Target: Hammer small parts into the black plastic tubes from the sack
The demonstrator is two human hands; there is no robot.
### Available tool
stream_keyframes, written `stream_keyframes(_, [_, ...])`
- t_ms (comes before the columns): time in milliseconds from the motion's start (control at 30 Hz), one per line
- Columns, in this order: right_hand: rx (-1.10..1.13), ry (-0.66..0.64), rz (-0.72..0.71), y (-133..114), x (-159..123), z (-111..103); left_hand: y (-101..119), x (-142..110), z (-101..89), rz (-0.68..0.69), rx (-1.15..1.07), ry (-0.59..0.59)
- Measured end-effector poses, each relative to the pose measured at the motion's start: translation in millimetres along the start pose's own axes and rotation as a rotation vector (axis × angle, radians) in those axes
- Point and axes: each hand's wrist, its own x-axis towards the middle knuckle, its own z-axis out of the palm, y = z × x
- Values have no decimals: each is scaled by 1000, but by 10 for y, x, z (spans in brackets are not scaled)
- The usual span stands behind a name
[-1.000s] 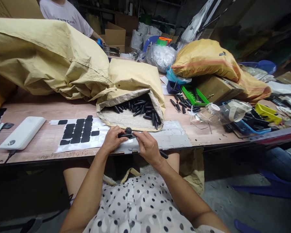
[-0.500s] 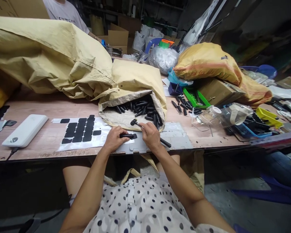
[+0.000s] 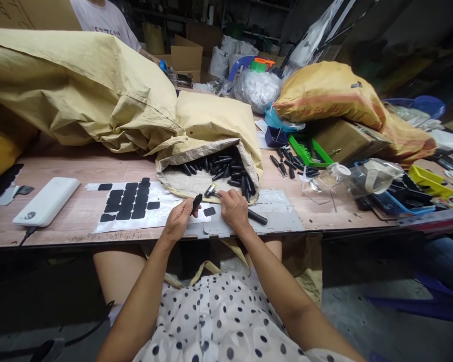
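My left hand (image 3: 179,217) is closed round a slim black plastic piece (image 3: 197,203), held tilted upward above the table's front edge. In my right hand (image 3: 234,208) is a small hammer (image 3: 257,216); its metal head points left and its dark handle sticks out behind the hand. Between the two hands a black rounded patch (image 3: 209,211) lies on white paper, over a flat grey board (image 3: 287,213). Just beyond them, the open mouth of a tan sack (image 3: 215,113) shows many similar black pieces (image 3: 222,168).
At left are a sheet of black patches (image 3: 126,201) and a white power bank (image 3: 47,201). To the right stand a green tray (image 3: 311,151), a clear jug (image 3: 330,178) and a blue basket (image 3: 411,201). A person (image 3: 103,22) is beyond the large sack.
My left hand has lifted the black piece off the board and tilted it upright, uncovering the patch. The hammer head has turned slightly in my right hand. The view has shifted a little.
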Motion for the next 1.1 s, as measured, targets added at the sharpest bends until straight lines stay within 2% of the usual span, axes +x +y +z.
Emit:
stream_keyframes(167, [-1,21,-15,-3,-2,20,-112,15,25,-104,-231,71])
stream_keyframes(333, [-14,22,-10,-25,4,3,-23,-33,-34,-111,-277,78])
stream_keyframes(400, [-17,14,-10,-31,7,-8,17,-180,-61,-88,-307,-15])
stream_keyframes(467, [-14,1,-15,-35,10,-17,-7,-393,-78,-116,-361,-232])
stream_keyframes(533, [-8,-11,-13,-37,13,-23,-115,-615,-76,-231,-370,-458])
stream_keyframes(567, [-5,-16,-10,-38,13,-25,-197,-708,-68,-304,-331,-508])
stream_keyframes(600, [-1,-20,-5,-38,14,-26,-293,-782,-58,-374,-253,-505])
stream_keyframes(700, [15,-26,2,-38,15,-27,-607,-869,-40,-556,153,-302])
stream_keyframes(767, [24,-29,1,-39,16,-25,-770,-843,-44,-605,404,-212])
stream_keyframes(833, [28,-33,5,-43,18,-22,-841,-798,-41,-583,551,-208])
stream_keyframes(933, [27,-43,14,-58,26,-22,-736,-763,16,-496,590,-270])
stream_keyframes(1100, [24,-47,24,-89,47,-35,-183,-763,142,-286,413,-485])
